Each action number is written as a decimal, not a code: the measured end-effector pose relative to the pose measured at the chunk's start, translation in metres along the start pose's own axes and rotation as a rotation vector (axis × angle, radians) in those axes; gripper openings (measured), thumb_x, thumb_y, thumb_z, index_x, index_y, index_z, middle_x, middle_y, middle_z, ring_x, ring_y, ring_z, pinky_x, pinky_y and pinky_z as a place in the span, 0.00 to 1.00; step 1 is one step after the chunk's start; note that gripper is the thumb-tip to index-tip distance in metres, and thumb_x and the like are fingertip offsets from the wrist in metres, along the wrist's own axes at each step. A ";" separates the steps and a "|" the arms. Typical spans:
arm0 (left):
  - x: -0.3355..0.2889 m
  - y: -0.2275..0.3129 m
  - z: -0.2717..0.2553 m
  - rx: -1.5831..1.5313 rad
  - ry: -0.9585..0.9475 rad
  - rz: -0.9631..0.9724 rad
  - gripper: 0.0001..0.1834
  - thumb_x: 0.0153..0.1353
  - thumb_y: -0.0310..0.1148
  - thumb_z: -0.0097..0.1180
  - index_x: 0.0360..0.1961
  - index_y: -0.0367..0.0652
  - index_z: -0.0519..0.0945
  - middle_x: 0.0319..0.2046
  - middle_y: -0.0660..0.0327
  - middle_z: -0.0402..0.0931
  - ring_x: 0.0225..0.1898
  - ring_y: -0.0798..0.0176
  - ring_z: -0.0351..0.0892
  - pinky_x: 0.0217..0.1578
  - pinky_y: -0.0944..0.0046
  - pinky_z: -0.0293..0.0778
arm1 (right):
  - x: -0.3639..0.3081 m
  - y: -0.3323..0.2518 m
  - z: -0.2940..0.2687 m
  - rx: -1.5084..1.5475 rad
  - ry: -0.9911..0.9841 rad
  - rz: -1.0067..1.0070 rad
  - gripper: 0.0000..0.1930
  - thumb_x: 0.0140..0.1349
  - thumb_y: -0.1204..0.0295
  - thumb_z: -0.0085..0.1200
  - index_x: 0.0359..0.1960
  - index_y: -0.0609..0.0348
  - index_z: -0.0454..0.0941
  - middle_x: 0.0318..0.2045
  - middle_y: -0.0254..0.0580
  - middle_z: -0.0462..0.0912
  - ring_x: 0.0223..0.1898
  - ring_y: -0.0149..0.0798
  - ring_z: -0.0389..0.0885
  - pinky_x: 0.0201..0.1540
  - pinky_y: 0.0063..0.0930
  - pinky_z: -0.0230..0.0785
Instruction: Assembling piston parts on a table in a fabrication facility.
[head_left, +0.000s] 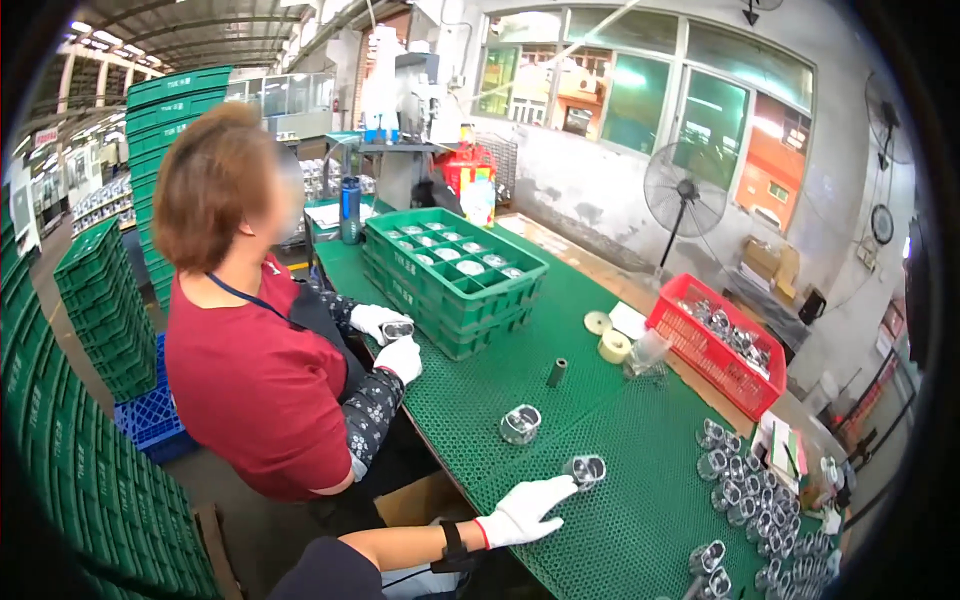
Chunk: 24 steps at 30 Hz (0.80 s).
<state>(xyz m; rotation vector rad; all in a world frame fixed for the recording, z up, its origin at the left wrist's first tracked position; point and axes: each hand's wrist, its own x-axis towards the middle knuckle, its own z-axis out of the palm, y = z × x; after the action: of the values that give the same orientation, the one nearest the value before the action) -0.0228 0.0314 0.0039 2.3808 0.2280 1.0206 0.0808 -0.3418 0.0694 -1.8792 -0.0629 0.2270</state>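
We take the long bench [600, 420] with its green mesh mat as our landmark: behind its far end a stained pale wall [590, 190] carries a row of large windows [640, 90] with teal-tinted panes, and a black pedestal fan [685, 195] stands on the floor between bench and wall. To the bench's left we see tall stacks of green crates [100, 300] and a blue crate [150, 415] on the grey floor [230, 480]. Above and beyond the stacks, a corrugated roof [190, 30] with strip lights runs deep into the hall.
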 end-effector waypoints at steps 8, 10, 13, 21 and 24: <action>0.025 0.064 0.024 -0.354 -0.247 -0.237 0.34 0.65 0.42 0.67 0.70 0.45 0.75 0.51 0.56 0.85 0.40 0.54 0.84 0.47 0.54 0.81 | -0.005 -0.020 0.118 0.491 -0.319 0.182 0.10 0.71 0.72 0.60 0.52 0.59 0.82 0.33 0.29 0.80 0.28 0.24 0.73 0.31 0.18 0.67; 0.017 0.059 0.038 -0.127 -0.302 -0.123 0.32 0.63 0.44 0.65 0.68 0.47 0.76 0.50 0.55 0.84 0.44 0.48 0.85 0.49 0.50 0.81 | -0.011 -0.004 0.151 0.517 -0.419 0.181 0.10 0.72 0.70 0.60 0.51 0.58 0.81 0.32 0.29 0.79 0.29 0.24 0.74 0.33 0.19 0.68; -0.001 0.035 0.033 -0.061 -0.370 -0.214 0.28 0.66 0.38 0.58 0.67 0.48 0.76 0.54 0.54 0.84 0.50 0.46 0.86 0.51 0.48 0.81 | -0.019 -0.001 0.164 0.409 -0.552 0.136 0.10 0.72 0.68 0.61 0.49 0.58 0.82 0.30 0.30 0.79 0.30 0.25 0.75 0.34 0.21 0.68; -0.006 0.034 0.035 -0.246 -0.327 -0.328 0.28 0.67 0.40 0.54 0.68 0.47 0.76 0.52 0.56 0.86 0.49 0.51 0.87 0.51 0.56 0.82 | -0.002 0.067 0.113 -0.189 -0.115 -0.706 0.20 0.72 0.60 0.62 0.59 0.59 0.84 0.35 0.45 0.89 0.36 0.41 0.86 0.44 0.34 0.79; -0.002 0.037 0.046 -0.191 -0.221 -0.287 0.32 0.66 0.45 0.59 0.68 0.43 0.76 0.44 0.54 0.85 0.44 0.51 0.87 0.47 0.55 0.82 | -0.009 0.085 0.087 -0.228 -0.231 -0.421 0.22 0.72 0.61 0.62 0.64 0.56 0.82 0.47 0.55 0.90 0.48 0.55 0.89 0.56 0.42 0.79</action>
<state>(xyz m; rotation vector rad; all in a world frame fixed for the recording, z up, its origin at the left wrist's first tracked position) 0.0065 -0.0191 -0.0033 2.1869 0.3609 0.6128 0.0500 -0.2881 -0.0356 -2.0071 -0.6585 0.1483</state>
